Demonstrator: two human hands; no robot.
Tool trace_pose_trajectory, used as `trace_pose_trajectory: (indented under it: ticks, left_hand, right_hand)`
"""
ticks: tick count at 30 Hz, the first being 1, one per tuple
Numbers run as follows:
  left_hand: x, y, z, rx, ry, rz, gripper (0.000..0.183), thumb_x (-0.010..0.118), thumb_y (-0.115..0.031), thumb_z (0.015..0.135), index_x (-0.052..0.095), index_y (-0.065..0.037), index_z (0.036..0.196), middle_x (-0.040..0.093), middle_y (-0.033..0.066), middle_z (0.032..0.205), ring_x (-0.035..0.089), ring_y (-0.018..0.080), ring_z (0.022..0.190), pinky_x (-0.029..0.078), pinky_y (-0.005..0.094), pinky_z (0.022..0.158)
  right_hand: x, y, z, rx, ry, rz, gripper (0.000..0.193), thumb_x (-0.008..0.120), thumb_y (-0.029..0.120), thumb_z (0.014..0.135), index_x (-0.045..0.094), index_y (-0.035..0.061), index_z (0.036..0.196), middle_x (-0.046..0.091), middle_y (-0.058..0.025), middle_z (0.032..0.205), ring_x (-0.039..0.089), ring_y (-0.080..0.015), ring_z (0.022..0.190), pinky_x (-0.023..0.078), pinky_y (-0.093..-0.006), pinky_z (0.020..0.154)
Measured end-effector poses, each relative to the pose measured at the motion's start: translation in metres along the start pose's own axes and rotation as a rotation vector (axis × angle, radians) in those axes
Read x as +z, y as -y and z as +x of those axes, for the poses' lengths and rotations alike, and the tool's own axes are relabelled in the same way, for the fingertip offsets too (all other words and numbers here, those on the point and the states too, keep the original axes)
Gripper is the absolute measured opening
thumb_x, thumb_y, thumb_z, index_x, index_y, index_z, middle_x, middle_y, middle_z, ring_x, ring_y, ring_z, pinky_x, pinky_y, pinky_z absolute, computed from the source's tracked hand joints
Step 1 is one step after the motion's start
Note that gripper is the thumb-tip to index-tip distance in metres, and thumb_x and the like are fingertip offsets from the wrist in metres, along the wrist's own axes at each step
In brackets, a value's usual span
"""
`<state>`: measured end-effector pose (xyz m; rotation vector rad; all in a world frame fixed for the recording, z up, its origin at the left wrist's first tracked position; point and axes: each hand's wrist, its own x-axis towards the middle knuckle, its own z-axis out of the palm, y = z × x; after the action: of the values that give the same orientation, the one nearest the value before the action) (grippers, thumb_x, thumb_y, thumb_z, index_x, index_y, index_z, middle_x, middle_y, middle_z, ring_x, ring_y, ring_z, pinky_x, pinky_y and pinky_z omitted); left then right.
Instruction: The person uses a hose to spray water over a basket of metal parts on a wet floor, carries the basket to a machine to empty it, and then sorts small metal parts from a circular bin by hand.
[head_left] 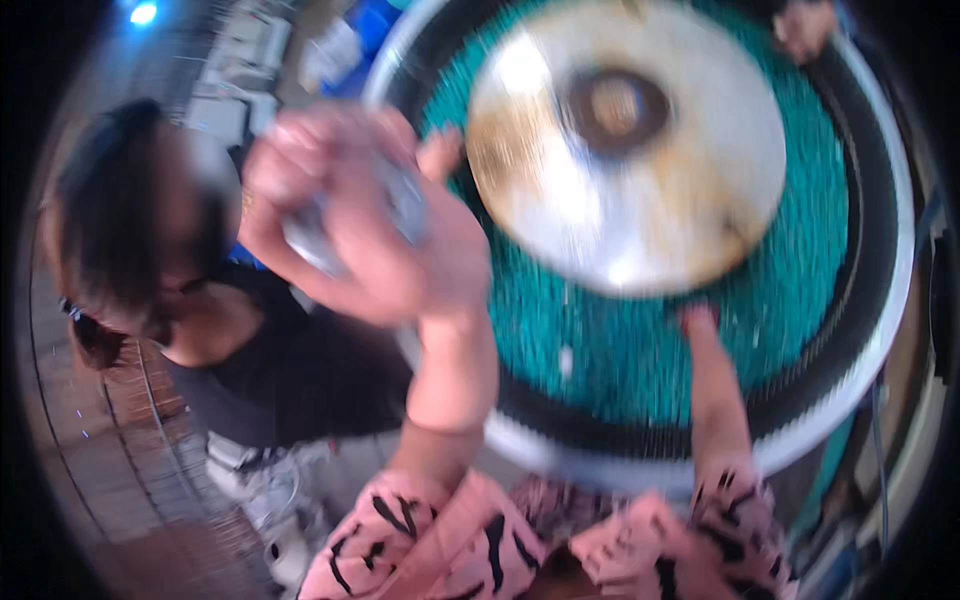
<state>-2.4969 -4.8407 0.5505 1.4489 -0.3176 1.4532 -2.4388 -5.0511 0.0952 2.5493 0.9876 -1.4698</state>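
Observation:
My left hand (pixel 430 265) is raised close in front, left of the round tub, its fingers curled around a grey, shiny object (pixel 318 235). Blur hides what kind of object it is. My right hand (pixel 700 318) reaches down to the small green pieces (pixel 610 370) that fill the tub (pixel 620 462). It is just below the near edge of a large domed metal disc (pixel 625 225), and its fingers are too blurred to read. The disc is silvery with brownish stains and has a dark ring (pixel 650 125) at its centre.
A person in a dark top (pixel 290 375) stands close on my left. Another hand (pixel 440 152) is at the tub's left side, and one more hand (pixel 803 28) is at its far right rim. Pale containers (pixel 225 110) and a blue item (pixel 375 25) lie beyond.

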Motion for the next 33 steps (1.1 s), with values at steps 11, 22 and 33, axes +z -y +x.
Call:
trace_pose_trajectory:
  ticks: [11,22,33]
  left_hand:
    - [-0.099,-0.058,-0.133,-1.144,0.004,0.072,0.016,0.047,0.009,0.073,0.050,-0.001,0.085,0.051,0.0117,0.088,0.046,0.0147,0.071,0.038,0.0271,0.056]
    - [-0.134,-0.062,-0.227,-1.581,0.731,0.139,0.020,0.045,0.005,0.081,0.058,-0.004,0.095,0.060,0.0063,0.092,0.056,0.0151,0.089,0.043,0.0263,0.082]
    - [-0.054,-0.030,-0.256,-1.333,0.811,0.130,0.024,0.049,0.000,0.084,0.058,-0.004,0.106,0.059,0.0082,0.102,0.056,0.0178,0.098,0.041,0.0288,0.088]
  right_hand:
    - [0.031,-0.004,-0.127,-0.128,0.455,0.291,0.059,0.057,0.056,0.071,0.064,0.0079,0.104,0.058,-0.0156,0.113,0.053,-0.0234,0.106,0.039,-0.0334,0.092]
    - [-0.028,-0.031,-0.211,-0.424,0.346,0.427,0.041,0.063,0.030,0.068,0.064,0.0090,0.103,0.055,-0.0053,0.119,0.047,-0.0226,0.111,0.032,-0.0335,0.097]
    - [-0.056,0.020,-0.236,-0.513,0.381,1.073,0.086,0.068,0.030,0.068,0.024,0.0145,0.140,0.049,-0.0137,0.119,0.054,-0.0259,0.097,0.048,-0.0346,0.078]
